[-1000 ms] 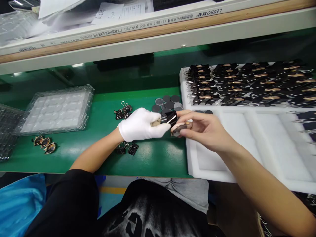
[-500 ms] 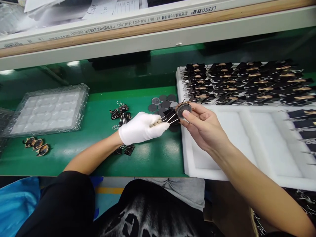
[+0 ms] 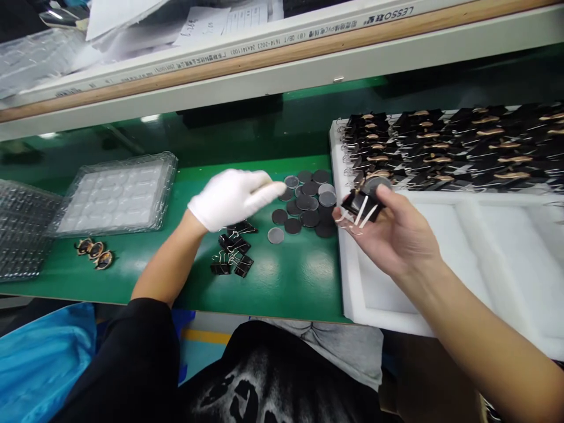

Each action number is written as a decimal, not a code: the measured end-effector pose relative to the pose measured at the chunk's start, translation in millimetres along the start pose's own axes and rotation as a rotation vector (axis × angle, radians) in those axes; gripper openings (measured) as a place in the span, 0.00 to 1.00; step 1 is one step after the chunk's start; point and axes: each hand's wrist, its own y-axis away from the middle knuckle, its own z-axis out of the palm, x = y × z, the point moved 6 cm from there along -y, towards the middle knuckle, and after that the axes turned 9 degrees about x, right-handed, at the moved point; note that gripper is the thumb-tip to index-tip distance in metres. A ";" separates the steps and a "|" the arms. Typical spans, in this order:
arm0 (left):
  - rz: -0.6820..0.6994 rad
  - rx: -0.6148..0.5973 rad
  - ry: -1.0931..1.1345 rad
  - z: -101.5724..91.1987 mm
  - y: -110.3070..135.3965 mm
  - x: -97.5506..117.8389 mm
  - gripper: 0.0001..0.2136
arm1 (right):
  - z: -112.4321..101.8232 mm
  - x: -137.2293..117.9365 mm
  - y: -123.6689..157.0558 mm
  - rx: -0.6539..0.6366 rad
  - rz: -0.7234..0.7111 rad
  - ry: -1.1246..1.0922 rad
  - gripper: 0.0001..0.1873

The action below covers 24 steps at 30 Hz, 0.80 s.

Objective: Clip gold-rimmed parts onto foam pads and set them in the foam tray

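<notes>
Holding a black clip [image 3: 362, 205], clamped on a round disc [image 3: 375, 183], in my bare right hand [image 3: 399, 232] over the left edge of the foam tray [image 3: 440, 276], wire handles pointing down-left toward the desk [image 3: 282, 282]. Gloved left hand [image 3: 227, 198] hovers flat and empty, fingers aimed right at the dark discs [image 3: 304, 202], just short of the closest. It's the nearer hand to them, with loose clips [image 3: 233, 252] just beside its wrist.
</notes>
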 end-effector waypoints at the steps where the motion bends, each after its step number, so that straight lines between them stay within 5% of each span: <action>1: -0.109 0.042 -0.153 -8.5 -4.2 -22.3 0.27 | -1.0 -0.9 -1.3 0.005 0.013 -0.027 0.12; 4: -0.373 -0.119 -0.434 -11.1 -10.2 -86.8 0.27 | 2.1 0.3 -2.7 -0.007 0.062 -0.085 0.14; 6: -0.379 -0.283 -0.401 -0.7 -12.2 -111.7 0.24 | 6.4 5.3 -1.7 -0.016 0.115 -0.072 0.15; 8: -0.309 -0.262 -0.300 3.6 -16.5 -115.9 0.22 | 9.9 12.7 0.3 -0.040 0.170 0.003 0.16; 11: -0.196 0.050 -0.115 -5.0 -20.8 -86.7 0.22 | 11.6 21.0 3.2 -0.100 0.134 0.179 0.14; 15: -0.058 0.390 0.189 -9.2 -7.9 -13.1 0.22 | 19.3 20.5 9.4 -0.263 -0.128 0.373 0.12; 19: 0.123 0.280 0.336 6.0 8.4 41.4 0.22 | 28.8 15.6 17.6 -0.433 -0.309 0.422 0.11; 24: 0.072 0.215 0.175 2.9 14.0 37.8 0.18 | 27.9 3.9 21.5 -0.471 -0.394 0.432 0.09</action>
